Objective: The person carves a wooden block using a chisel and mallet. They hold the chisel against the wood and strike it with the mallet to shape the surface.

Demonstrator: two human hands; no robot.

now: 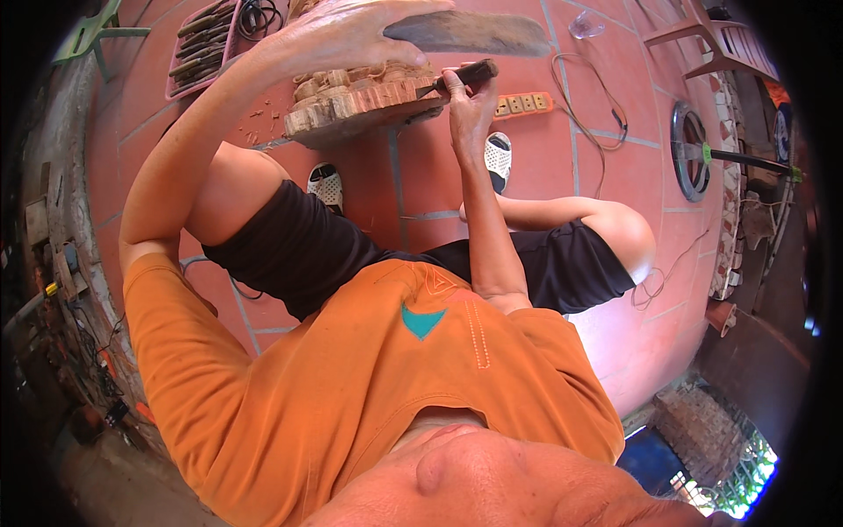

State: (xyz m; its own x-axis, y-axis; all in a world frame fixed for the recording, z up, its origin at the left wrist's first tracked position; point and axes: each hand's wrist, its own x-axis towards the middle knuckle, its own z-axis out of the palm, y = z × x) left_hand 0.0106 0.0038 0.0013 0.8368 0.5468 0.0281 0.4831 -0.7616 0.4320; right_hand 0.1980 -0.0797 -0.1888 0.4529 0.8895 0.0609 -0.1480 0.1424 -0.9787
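Note:
My left hand [378, 31] reaches over a thick carved wood slab [364, 110], thumb and fingers closed around the narrow end of a flat, grey-brown wooden club [483, 35]. The club points to the right, above and beyond the slab. My right hand [471, 105] grips the dark handle of a chisel [474, 75], whose blade points left against the slab's right edge. Raised, rounded carving covers the slab's top, and its near side is rough and pale. My left forearm hides part of the far side.
A pink tray [233, 39] of carving tools lies at the far left, with wood chips nearby. An orange power strip [524, 105] and a loose cord [606, 136] are right of the slab. A plastic chair [729, 44] and a round-based stand [691, 151] stand farther right.

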